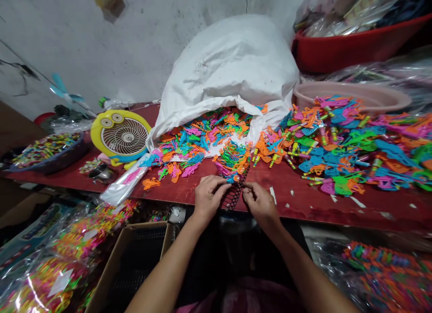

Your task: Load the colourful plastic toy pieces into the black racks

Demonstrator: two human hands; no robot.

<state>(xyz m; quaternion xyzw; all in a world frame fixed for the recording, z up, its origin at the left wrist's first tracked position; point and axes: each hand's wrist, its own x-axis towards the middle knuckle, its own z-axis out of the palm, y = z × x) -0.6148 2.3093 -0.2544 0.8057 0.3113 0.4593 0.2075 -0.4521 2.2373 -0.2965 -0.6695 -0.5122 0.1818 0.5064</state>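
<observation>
Holding the black rack [232, 198] by its right edge with my right hand [261, 200]; left hand [209, 196] pinches a blue piece [231, 180] on it, hands slightly apart. Rack's at the tabletop's [182, 192] near edge, looks light, bendy; side edges seem the best hold. White sack [232, 56] behind.

Wall [67, 43]: off-white, stained, w/ thin dark vert. line [247, 0] at top ctr.; yellowish obj. [107, 0] hung upper L. Worktable [303, 207]: red top, scuffed, spanning most of view. Yellow fan [127, 137] stands at its L; blue-bladed fan [64, 90] behind, nr. wall. Light: dim, diffuse; area under table in deep shadow, floor indistinct.
</observation>
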